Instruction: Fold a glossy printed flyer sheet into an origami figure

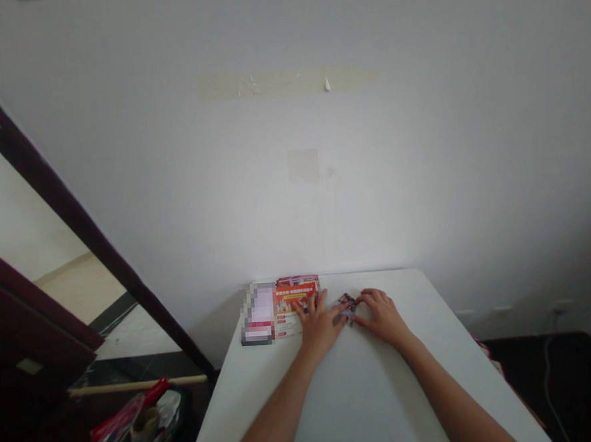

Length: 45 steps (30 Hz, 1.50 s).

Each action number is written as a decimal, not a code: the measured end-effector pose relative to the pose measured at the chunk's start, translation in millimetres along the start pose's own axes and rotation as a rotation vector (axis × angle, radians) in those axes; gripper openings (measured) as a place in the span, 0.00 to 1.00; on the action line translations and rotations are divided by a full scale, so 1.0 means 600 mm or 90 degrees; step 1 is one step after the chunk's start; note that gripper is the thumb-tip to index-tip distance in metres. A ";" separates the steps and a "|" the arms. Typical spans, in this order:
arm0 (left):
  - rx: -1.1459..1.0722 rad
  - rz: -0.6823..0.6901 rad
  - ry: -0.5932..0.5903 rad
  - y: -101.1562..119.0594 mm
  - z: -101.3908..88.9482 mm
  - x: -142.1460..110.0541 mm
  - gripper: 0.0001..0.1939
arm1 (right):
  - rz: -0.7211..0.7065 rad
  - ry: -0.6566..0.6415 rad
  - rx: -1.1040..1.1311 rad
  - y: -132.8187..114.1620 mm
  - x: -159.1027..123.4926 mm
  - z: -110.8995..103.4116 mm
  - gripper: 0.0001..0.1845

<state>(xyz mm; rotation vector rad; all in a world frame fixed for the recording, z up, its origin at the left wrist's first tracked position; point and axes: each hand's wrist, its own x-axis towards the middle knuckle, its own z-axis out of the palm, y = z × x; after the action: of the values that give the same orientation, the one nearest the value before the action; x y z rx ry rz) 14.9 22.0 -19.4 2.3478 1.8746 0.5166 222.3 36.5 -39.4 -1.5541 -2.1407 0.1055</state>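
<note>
Small dark printed card (348, 300) lies between the two hands near the far end of the white table (366, 390). Left hand (318, 325): palm down, fingers spread apart, some reaching over the orange-and-white leaflet (286, 303), the nearest ones at the card's left side. Right hand (384, 315): thumb and forefinger bent at the card's right side, set apart from each other; cannot tell whether they pinch the card or only touch its edge. More printed papers (298, 279) show behind the leaflet; a flat pinkish thing (259, 308) beside it, on the left, is pixelated and not identifiable. Handling, judged by eye: card probably very light, thin, stiffer than loose paper but bendable; a crease or bent corner is the likeliest damage. If the face is glossy, fingers may skid, and a flat edge on the smooth table could be hard to lift. Best hold: thumb and forefinger on opposite edges or one corner, light pressure, with the left fingers steadying the opposite side. Fine print on card too small to read.
</note>
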 end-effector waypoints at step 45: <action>-0.004 0.003 -0.007 -0.002 0.003 0.005 0.19 | 0.097 0.078 -0.071 -0.020 0.029 0.002 0.09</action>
<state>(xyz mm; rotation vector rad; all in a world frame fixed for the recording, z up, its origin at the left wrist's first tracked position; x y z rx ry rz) 14.6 25.4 -20.7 2.3462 1.8609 0.5083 207.5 48.2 -30.6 -1.7403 -1.9617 -0.0578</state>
